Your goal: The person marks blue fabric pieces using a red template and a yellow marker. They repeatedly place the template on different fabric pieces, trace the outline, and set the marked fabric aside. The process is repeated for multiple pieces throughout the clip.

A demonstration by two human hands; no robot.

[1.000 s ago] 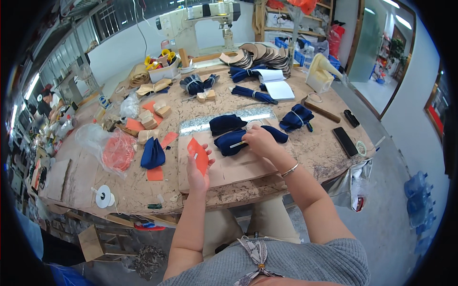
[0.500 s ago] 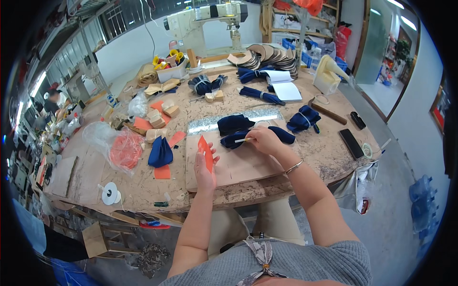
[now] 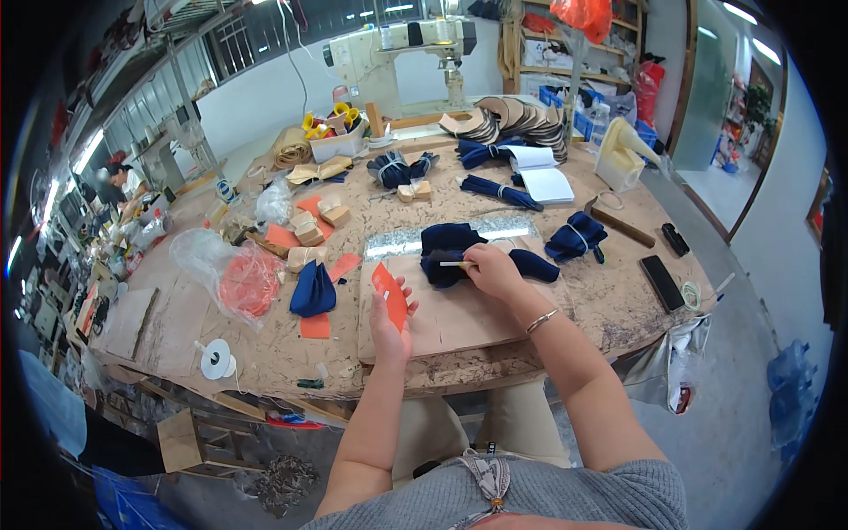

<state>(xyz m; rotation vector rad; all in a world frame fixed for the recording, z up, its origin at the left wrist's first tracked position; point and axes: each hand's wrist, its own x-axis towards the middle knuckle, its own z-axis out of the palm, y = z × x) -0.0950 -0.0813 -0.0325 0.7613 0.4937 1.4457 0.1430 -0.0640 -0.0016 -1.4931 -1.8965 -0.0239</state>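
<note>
The orange leather piece (image 3: 389,295) stands on edge at the middle of the tan cutting board (image 3: 459,314), pinched upright in the left hand (image 3: 386,325). It looks thin, light and flexible yet holding its shape, so a grip along its lower edge, as now, seems the safest hold. At about two o'clock from it lies a dark blue fabric piece (image 3: 449,252), soft and floppy, likely to bunch unless pressed flat. The right hand (image 3: 491,269) rests on that fabric, fingers closed around a small pale stick-like tool (image 3: 452,264), its tip on the cloth. The left forearm rises straight from six o'clock, wrist bent back; the right forearm angles in from five o'clock, a bracelet at the wrist. Further out on the desk (image 3: 548,340), a blue bundle (image 3: 314,290) sits at nine o'clock and a black phone (image 3: 662,282) at three.
</note>
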